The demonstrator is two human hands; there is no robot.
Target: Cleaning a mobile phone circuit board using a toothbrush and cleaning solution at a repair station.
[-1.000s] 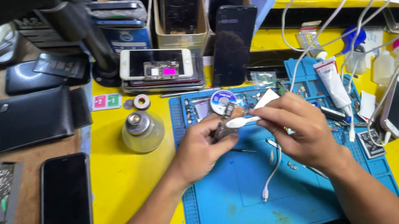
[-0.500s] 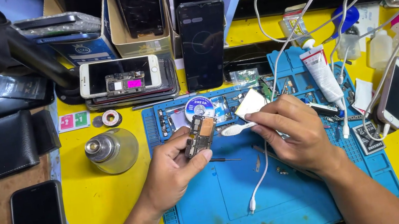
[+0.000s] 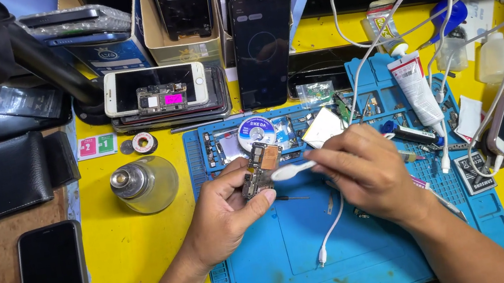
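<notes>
Right now my left hand (image 3: 226,213) has its fingers curled shut around a small circuit board (image 3: 260,169), pinching it by its lower edge and tilting it up above the blue mat (image 3: 357,251). My right hand (image 3: 366,172) is closed on a white brush (image 3: 293,170), thumb and fingers gripping the handle end while the head points left and touches, or all but touches, the board's right edge. The board sits between the two hands, above the mat's near left part, just below the compartment row where a solder-wick reel (image 3: 256,132) lies. As I judge it, the main risk is the thin grip: I hold the board only at its bottom, so a firm stroke of the brush could lever it out of my fingers and drop it on the mat or knock it toward the glass bottle (image 3: 144,185) standing near on the yellow desk (image 3: 132,267). Pressing hard could also lift small parts off the board. A white cable (image 3: 335,228) trails across the mat under my right wrist, and a snag there could jerk the brush. Small screws and bits in the tray could scatter if my hand swings wide.
</notes>
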